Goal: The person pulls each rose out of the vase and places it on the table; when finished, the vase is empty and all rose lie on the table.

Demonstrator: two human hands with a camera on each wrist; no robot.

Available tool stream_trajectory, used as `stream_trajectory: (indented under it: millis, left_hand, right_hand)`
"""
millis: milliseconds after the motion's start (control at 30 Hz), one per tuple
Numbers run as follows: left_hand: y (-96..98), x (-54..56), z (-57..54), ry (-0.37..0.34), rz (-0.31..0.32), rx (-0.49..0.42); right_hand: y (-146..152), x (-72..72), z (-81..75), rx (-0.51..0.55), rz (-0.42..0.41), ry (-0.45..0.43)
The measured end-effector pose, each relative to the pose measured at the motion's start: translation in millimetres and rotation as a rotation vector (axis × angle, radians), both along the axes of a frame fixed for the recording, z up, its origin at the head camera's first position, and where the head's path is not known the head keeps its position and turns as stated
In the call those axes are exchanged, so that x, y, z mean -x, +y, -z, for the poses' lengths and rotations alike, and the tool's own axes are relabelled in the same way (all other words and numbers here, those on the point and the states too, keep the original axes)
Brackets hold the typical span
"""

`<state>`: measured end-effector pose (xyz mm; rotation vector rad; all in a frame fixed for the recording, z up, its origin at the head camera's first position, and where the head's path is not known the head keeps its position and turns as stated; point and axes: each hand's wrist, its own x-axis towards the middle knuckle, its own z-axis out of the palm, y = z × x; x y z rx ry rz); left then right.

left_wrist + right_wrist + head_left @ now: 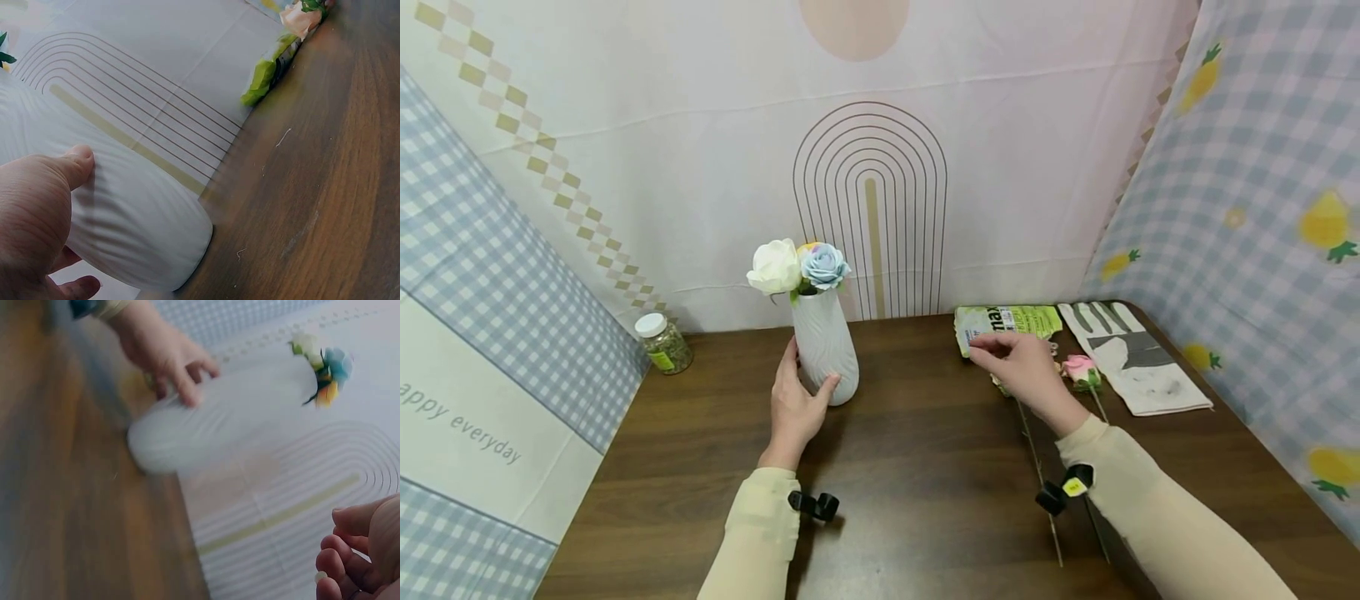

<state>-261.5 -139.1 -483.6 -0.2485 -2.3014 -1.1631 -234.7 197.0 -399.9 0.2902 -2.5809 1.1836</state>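
Right of the vase [829, 346] that the left hand [797, 407] grips, the pink rose [1081, 369] lies, stem pointing nearward, nearer the loosely curled, seemingly empty right hand [1028, 372].

From the middle of the brown table [910, 492], a white-lidded jar [668, 348] of greenish bits stands at ten o'clock. Between one and two lies a green packet [1009, 320]; just beside it, at two, a flat, glove-like white-and-grey cloth [1131, 358]. Twelve o'clock shows a pale backdrop [722, 183] with a lined arch [871, 208]; nine, blue gingham [490, 204].
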Motion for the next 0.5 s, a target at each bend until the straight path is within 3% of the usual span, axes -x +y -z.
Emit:
stream_trajectory:
  millis: [500]
  left_hand:
    - [-1.1, 2.5, 2.9, -0.019, -0.003, -0.001]
  right_hand:
    - [-93.7, 28.9, -44.8, 0.238, -0.199, -0.018]
